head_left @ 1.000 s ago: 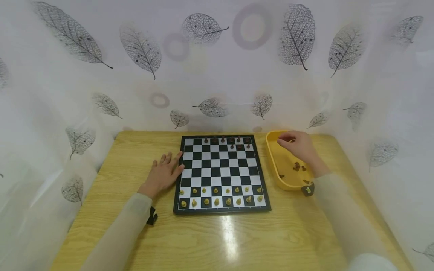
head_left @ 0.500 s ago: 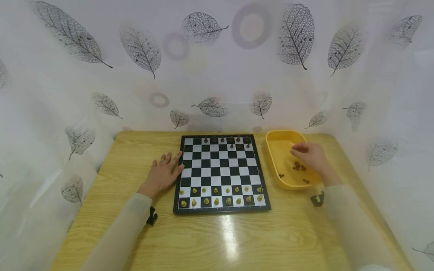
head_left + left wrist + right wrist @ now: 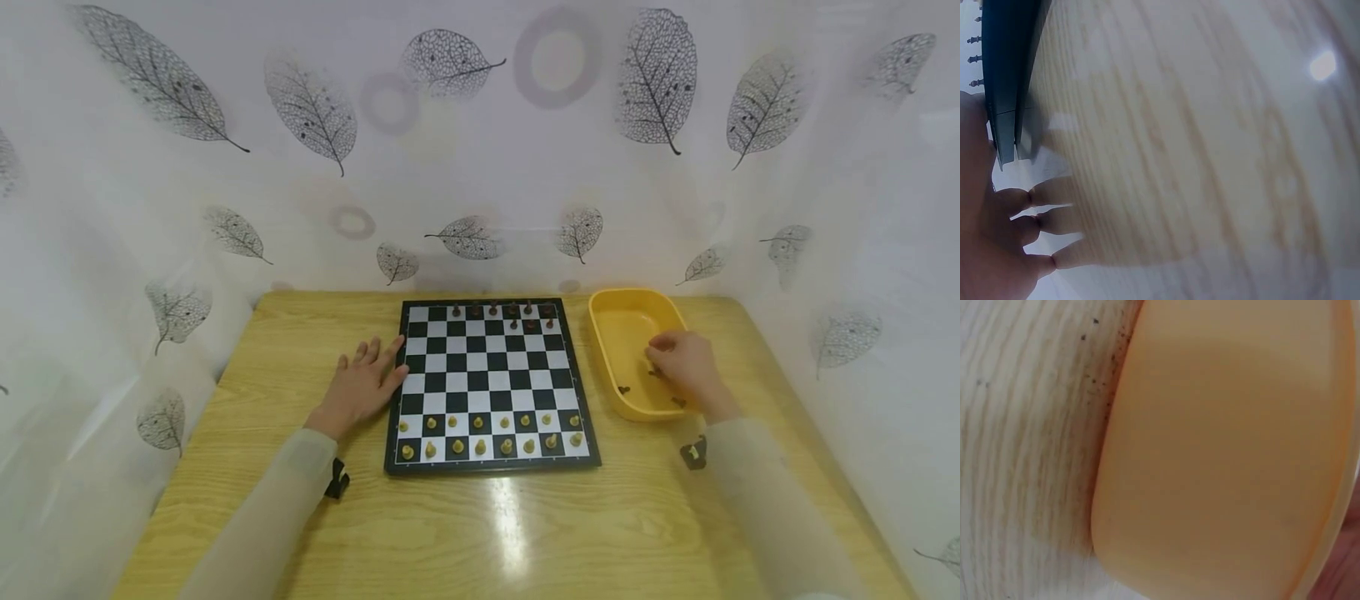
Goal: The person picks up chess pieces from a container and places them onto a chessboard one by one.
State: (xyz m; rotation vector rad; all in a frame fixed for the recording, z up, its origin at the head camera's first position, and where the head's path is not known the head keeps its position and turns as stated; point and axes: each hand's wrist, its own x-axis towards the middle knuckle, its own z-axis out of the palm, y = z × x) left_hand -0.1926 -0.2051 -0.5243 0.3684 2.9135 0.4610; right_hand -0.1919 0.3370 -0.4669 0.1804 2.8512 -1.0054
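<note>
A black-and-white chessboard point(image 3: 477, 361) lies on the table. Gold chess pieces point(image 3: 480, 447) fill its two near rows, and several dark brown pieces point(image 3: 492, 309) stand toward the far right. My left hand point(image 3: 358, 389) lies spread at the board's left edge, index finger and thumb touching the frame. My right hand point(image 3: 688, 364) is inside the yellow tray point(image 3: 600, 354), fingers bent down over loose brown chess pieces point(image 3: 623, 390). The fingertips cover part of the cluster there, and I cannot tell whether they pinch a piece. The right wrist view mainly shows the tray's outer wall point(image 3: 1210, 456).
The tray stands on the wooden table point(image 3: 442, 533) just right of the board. Behind the table hangs a pale curtain point(image 3: 480, 158) with leaf prints. Dark wrist straps point(image 3: 336, 480) show below both hands.
My right hand has gone from the tray's far end back toward its right side, then lowered onto the loose brown pieces. The left hand and the board stay in place.
</note>
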